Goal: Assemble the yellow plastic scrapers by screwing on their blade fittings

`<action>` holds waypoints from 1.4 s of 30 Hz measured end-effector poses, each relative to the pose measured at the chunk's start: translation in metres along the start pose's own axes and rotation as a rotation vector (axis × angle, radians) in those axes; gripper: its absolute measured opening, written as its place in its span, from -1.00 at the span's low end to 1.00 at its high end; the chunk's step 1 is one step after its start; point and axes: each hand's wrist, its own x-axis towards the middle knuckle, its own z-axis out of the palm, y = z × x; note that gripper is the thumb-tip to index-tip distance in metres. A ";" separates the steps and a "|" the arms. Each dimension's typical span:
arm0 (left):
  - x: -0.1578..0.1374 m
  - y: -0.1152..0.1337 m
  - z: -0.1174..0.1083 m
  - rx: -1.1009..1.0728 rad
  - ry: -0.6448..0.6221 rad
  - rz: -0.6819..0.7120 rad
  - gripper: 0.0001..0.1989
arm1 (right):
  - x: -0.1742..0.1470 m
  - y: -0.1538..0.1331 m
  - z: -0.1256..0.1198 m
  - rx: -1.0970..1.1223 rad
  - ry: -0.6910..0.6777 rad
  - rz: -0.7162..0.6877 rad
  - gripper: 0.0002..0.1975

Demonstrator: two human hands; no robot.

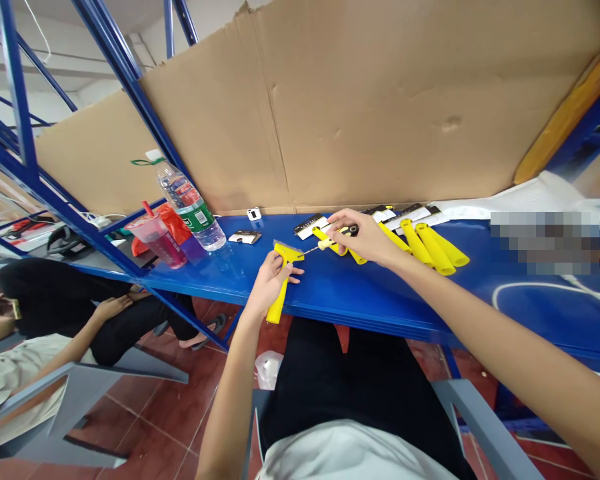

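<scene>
Person's left hand (272, 279) wrapped around a yellow tool (279, 305) over the near edge of a blue table (230, 277), right hand (356, 235) gripping a screwdriver (324, 245), its tip at the tool's head, yellow handles (418, 247) lying farther right.

Cardbd wall (380, 100) behind blue tbl (460, 300), red-tile flr (165, 407) below.

At centre, the T-shaped handle (280, 297) is yellow, the screwdriver (325, 244) yellow and black; the table (220, 280) is blue, upper-right cardboard (380, 100) brown.
</scene>
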 end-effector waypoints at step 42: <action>-0.005 0.007 0.005 -0.212 0.080 -0.033 -0.37 | -0.010 -0.008 0.005 -0.031 -0.395 0.225 -0.54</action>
